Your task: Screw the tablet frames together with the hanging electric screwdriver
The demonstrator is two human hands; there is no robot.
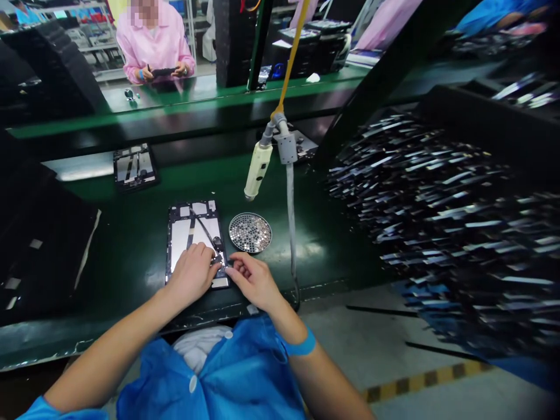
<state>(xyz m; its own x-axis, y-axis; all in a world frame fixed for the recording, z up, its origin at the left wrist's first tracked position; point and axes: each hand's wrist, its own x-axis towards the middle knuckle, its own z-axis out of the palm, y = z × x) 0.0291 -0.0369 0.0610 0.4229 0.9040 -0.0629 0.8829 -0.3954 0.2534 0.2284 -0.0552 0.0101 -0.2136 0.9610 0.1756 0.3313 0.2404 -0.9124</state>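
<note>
An opened tablet chassis (196, 242) lies flat on the green desk (131, 245), just in front of the person, its back cover off and the inner plates and a thin dark cable showing. Its long axis runs near to far, tilted only slightly, with the near short end under the hands.

The left hand (192, 273) rests palm down on the near left part of the chassis, fingers curled loosely and pressing on it; it holds nothing, it only bears down on the frame. The right hand (252, 280) comes in from the right, fingertips pinched narrowly at the near right corner of the chassis, on or around some small dark part there. Whether a screw or clip is between the fingers is too small to tell.

Judging from this, the work sits at the near end of the chassis, with the far end untouched by either hand. The round tray of small screws (250, 233) lies just right of the chassis, and the hanging electric screwdriver (258, 170) dangles above and beyond it, in no hand.

A second opened chassis (134, 166) lies farther off on the left. Across the line a co-worker in a pink coat (153, 44) holds a dark device.
</note>
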